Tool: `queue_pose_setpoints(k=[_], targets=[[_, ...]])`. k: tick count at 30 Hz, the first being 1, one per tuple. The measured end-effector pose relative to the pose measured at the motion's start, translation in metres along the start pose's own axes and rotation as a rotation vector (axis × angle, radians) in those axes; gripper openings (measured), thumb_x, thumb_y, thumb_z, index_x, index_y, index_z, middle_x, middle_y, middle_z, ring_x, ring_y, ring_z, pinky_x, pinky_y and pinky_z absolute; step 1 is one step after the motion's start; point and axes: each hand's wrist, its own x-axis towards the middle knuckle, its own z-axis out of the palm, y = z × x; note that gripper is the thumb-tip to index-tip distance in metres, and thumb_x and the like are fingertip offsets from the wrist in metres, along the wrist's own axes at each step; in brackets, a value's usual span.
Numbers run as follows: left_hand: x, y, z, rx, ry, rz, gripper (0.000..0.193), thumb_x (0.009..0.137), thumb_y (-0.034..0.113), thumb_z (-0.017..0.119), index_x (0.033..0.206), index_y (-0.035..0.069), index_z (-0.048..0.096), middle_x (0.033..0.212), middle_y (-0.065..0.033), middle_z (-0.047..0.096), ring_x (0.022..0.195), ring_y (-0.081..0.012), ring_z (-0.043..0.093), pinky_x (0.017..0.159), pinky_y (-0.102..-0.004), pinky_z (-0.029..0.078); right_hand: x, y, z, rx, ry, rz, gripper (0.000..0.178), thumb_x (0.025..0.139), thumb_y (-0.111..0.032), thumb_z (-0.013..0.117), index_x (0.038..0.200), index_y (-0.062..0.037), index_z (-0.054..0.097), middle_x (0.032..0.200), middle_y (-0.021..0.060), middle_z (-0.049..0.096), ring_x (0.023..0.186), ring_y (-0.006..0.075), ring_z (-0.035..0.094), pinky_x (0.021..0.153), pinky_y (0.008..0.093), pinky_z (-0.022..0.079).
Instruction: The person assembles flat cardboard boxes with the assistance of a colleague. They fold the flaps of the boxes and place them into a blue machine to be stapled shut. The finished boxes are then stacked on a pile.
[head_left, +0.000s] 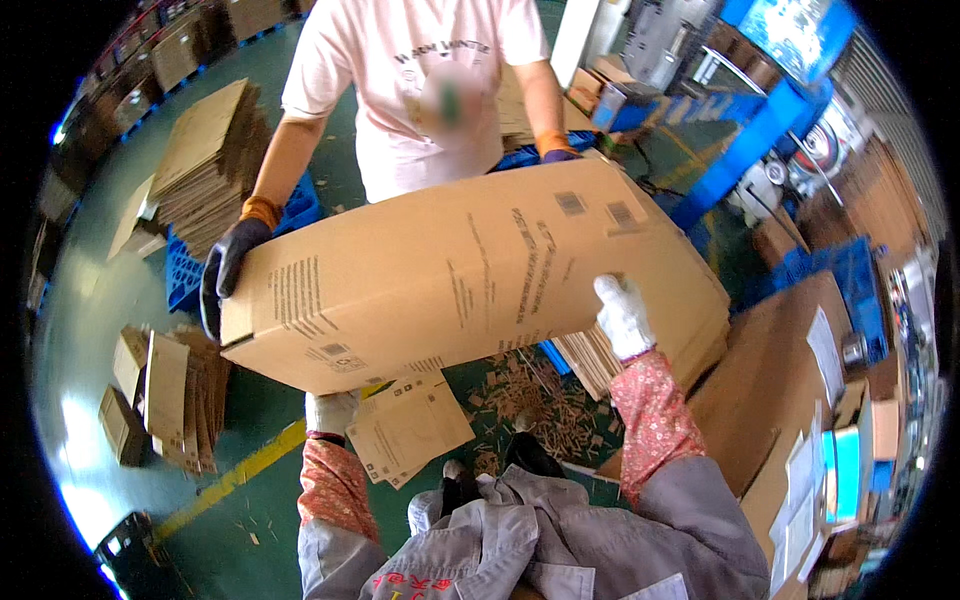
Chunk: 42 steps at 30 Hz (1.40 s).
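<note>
A long brown cardboard box [400,280] with dark printing is held tilted in front of me, its right end over stacked flat cardboard [690,345]. My left hand [332,412], in a white glove, grips its lower left edge from beneath; the fingertips are hidden. On the box's right part, my right hand [625,315], also white-gloved, holds the near edge with one digit up on the face. Opposite me stands a person in a pink shirt [430,100]. That person's dark-gloved hand [235,265] clasps the left end, while the other hand [556,150] rests at the far edge.
Flat cardboard sheets [410,425] and scraps [540,405] lie on the green floor by my feet. Cardboard stacks stand left, one on a blue pallet [185,270]. A blue machine frame [740,150] rises at right, near a brown surface with papers [800,480].
</note>
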Motion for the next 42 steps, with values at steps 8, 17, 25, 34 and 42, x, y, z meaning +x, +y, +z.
queue_pose_setpoints(k=[8, 17, 25, 34, 42], targets=[[-0.064, -0.003, -0.010, -0.200, -0.088, -0.209, 0.028, 0.085, 0.001, 0.071, 0.112, -0.004, 0.069, 0.109, -0.0104, 0.075, 0.099, -0.0175, 0.071, 0.083, -0.0324, 0.057, -0.031, -0.002, 0.010, -0.183, 0.151, 0.157, 0.054, 0.090, -0.038, 0.075, 0.125, 0.0020, 0.065, 0.117, 0.0088, 0.069, 0.103, 0.0193, 0.065, 0.089, 0.0331, 0.051], [-0.086, -0.002, -0.002, -1.397, -0.101, -0.717, 0.038, 0.102, 0.018, 0.043, 0.136, 0.003, 0.054, 0.132, -0.0122, 0.063, 0.119, -0.0258, 0.063, 0.098, -0.0407, 0.053, -0.068, 0.051, -0.051, -0.325, 0.258, 0.212, 0.056, 0.088, -0.035, 0.077, 0.126, 0.0034, 0.064, 0.117, 0.0108, 0.070, 0.104, 0.0224, 0.065, 0.091, 0.0358, 0.051], [-0.086, 0.059, 0.030, -1.298, -0.137, -0.683, 0.045, 0.095, 0.015, 0.051, 0.138, 0.004, 0.053, 0.134, -0.0120, 0.062, 0.119, -0.0264, 0.063, 0.099, -0.0408, 0.052, -0.101, 0.029, -0.101, -0.043, 0.191, 0.240, 0.054, 0.090, -0.029, 0.075, 0.130, 0.0034, 0.060, 0.122, 0.0122, 0.067, 0.110, 0.0234, 0.064, 0.096, 0.0357, 0.050], [-0.049, 0.098, 0.039, -1.226, -0.248, -0.745, 0.074, 0.098, 0.058, 0.039, 0.141, -0.001, 0.050, 0.138, -0.0167, 0.060, 0.124, -0.0335, 0.059, 0.106, -0.0508, 0.045, -0.112, 0.051, -0.139, 0.020, 0.346, 0.122, 0.041, 0.088, -0.018, 0.076, 0.121, 0.0033, 0.064, 0.116, 0.0091, 0.069, 0.105, 0.0210, 0.063, 0.096, 0.0330, 0.049], [0.020, 0.070, -0.004, -0.674, -0.440, -0.544, 0.075, 0.102, 0.060, 0.043, 0.140, -0.004, 0.050, 0.135, -0.0166, 0.060, 0.123, -0.0292, 0.058, 0.107, -0.0418, 0.045, -0.082, 0.046, -0.095, -0.026, 0.282, 0.054, 0.022, 0.088, -0.013, 0.076, 0.107, -0.0020, 0.069, 0.102, 0.0037, 0.070, 0.093, 0.0144, 0.064, 0.087, 0.0294, 0.050]])
